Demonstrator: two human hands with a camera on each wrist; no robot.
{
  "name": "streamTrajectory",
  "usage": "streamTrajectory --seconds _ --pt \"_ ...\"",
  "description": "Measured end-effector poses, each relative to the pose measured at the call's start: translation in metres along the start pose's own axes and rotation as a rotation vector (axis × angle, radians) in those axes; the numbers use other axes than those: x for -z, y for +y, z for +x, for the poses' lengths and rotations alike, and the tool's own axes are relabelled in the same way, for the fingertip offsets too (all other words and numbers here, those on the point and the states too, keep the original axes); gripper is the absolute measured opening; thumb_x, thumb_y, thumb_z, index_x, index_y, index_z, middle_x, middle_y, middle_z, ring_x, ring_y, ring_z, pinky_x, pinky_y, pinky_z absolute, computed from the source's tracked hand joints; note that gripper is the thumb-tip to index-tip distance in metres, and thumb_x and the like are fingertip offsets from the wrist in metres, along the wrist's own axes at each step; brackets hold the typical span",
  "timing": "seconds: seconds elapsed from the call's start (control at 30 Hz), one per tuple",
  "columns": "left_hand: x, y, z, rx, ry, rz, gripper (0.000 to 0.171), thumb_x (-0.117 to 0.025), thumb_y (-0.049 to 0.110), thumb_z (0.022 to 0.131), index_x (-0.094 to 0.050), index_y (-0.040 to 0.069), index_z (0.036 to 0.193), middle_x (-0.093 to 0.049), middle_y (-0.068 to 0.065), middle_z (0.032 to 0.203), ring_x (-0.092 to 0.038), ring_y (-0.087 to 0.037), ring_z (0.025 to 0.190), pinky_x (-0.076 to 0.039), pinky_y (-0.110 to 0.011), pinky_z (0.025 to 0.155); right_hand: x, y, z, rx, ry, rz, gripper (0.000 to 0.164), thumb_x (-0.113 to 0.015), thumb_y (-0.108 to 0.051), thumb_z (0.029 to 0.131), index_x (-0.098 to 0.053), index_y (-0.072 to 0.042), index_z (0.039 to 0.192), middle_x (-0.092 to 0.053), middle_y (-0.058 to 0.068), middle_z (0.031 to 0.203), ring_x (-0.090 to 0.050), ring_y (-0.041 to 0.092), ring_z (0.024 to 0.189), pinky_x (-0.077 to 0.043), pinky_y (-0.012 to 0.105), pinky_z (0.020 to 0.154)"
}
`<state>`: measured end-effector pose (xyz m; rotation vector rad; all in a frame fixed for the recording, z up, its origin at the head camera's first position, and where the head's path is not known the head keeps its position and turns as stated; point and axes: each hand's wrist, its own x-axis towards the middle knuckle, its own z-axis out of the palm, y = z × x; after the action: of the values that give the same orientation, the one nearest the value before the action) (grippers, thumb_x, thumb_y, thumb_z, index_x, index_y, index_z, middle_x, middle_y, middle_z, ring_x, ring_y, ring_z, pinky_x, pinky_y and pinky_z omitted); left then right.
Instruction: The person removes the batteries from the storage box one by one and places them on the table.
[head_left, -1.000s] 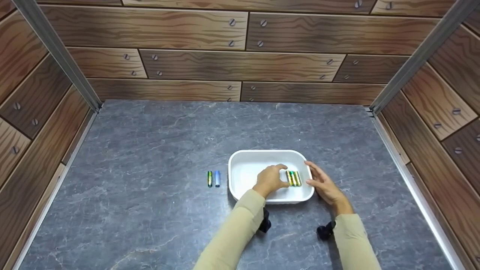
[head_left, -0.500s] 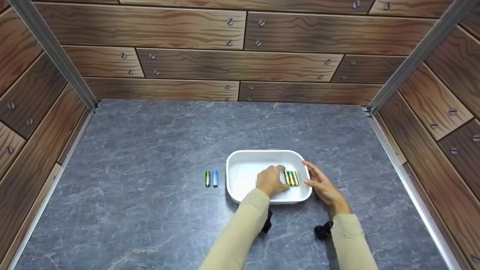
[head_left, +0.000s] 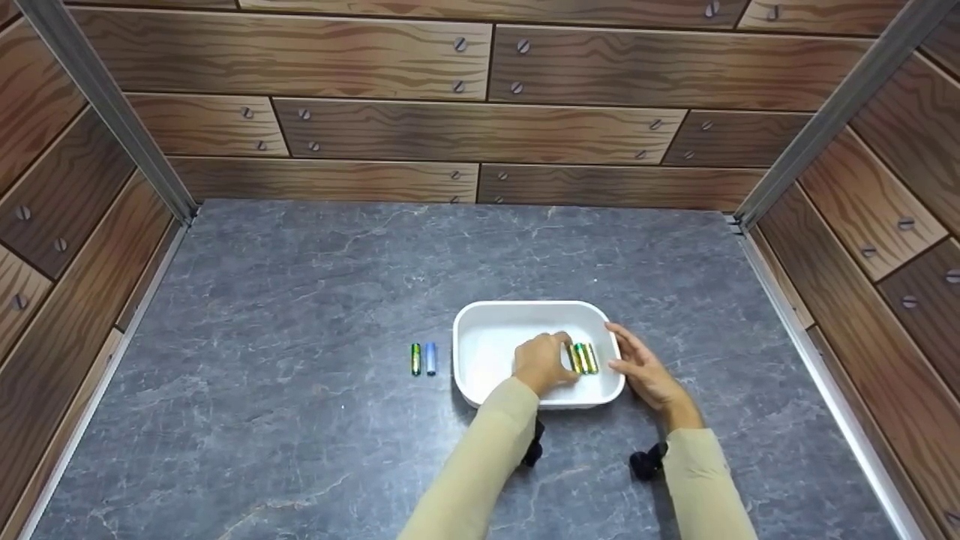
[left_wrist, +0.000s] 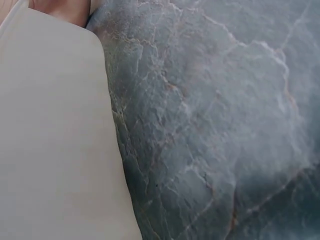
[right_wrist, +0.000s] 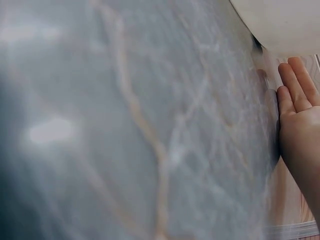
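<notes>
Holds the curved left hand (head_left: 540, 361) inside the white, rounded-rectangular tub (head_left: 491, 341), beside green-and-gold cylindrical batteries (head_left: 583, 359); cannot tell whether pinching one. Touches the tub's right end with straight fingers of the right hand (head_left: 651, 376).

I count one tub (head_left: 534, 304) on one tabletop (head_left: 300, 300). Just outside it, at nine o'clock, I have two batteries: one green battery (head_left: 416, 360) and one blue battery (head_left: 430, 360). Inside, toward three o'clock, I make out at least three gold-green batteries (head_left: 583, 358); any more I can't confirm from here. Two hands: left hand (head_left: 538, 362), right hand (head_left: 651, 375). Two metal posts (head_left: 112, 105), at the tub's ten and two o'clock.
</notes>
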<state>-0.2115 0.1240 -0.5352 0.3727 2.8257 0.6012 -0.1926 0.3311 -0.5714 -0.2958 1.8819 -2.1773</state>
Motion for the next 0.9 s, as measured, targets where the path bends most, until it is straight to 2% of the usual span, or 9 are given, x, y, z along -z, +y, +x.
streamTrajectory --seconds 0.27,0.43,0.6,0.77,0.9 --pt "0.009 0.000 0.000 -0.010 -0.020 -0.056 0.052 -0.082 0.043 0.071 -0.061 0.030 0.116 -0.070 0.002 0.101 -0.067 -0.015 0.095 -0.053 -0.032 0.079 0.000 0.000 0.001 0.032 -0.037 0.023 0.059 -0.056 0.005 0.089 -0.043 -0.019 0.140 -0.054 -0.016 0.136 -0.050 -0.003 0.125 -0.041 0.014 0.102" --pt "0.016 -0.001 0.001 -0.029 -0.007 -0.089 0.052 -0.083 0.042 0.071 -0.061 0.029 0.116 -0.070 0.002 0.101 -0.066 -0.015 0.094 -0.052 -0.032 0.078 -0.001 0.000 0.001 0.009 -0.016 0.014 0.060 -0.057 0.004 0.088 -0.041 -0.018 0.141 -0.053 -0.018 0.135 -0.050 -0.004 0.125 -0.041 0.014 0.102" --pt "0.022 -0.001 0.001 -0.051 -0.011 -0.102 0.052 -0.083 0.043 0.071 -0.061 0.029 0.117 -0.071 0.003 0.108 -0.067 -0.015 0.098 -0.053 -0.033 0.080 0.000 0.000 0.000 -0.007 -0.014 -0.004 0.060 -0.055 0.004 0.090 -0.039 -0.019 0.143 -0.052 -0.020 0.135 -0.049 -0.005 0.124 -0.041 0.014 0.100" --pt "0.029 -0.003 -0.001 -0.085 -0.007 -0.115 0.053 -0.083 0.043 0.071 -0.061 0.029 0.117 -0.071 0.002 0.112 -0.067 -0.017 0.102 -0.054 -0.033 0.081 -0.001 0.000 0.000 -0.033 0.013 -0.019 0.063 -0.053 0.006 0.089 -0.034 -0.012 0.146 -0.052 -0.019 0.134 -0.048 -0.006 0.124 -0.041 0.014 0.100" --pt "0.036 -0.004 -0.003 -0.110 -0.007 -0.118 0.054 -0.082 0.043 0.072 -0.061 0.028 0.119 -0.071 0.001 0.113 -0.067 -0.017 0.102 -0.054 -0.033 0.080 -0.001 0.000 0.001 -0.049 0.026 -0.021 0.063 -0.054 0.005 0.089 -0.035 -0.013 0.146 -0.052 -0.021 0.134 -0.049 -0.006 0.124 -0.042 0.014 0.100"
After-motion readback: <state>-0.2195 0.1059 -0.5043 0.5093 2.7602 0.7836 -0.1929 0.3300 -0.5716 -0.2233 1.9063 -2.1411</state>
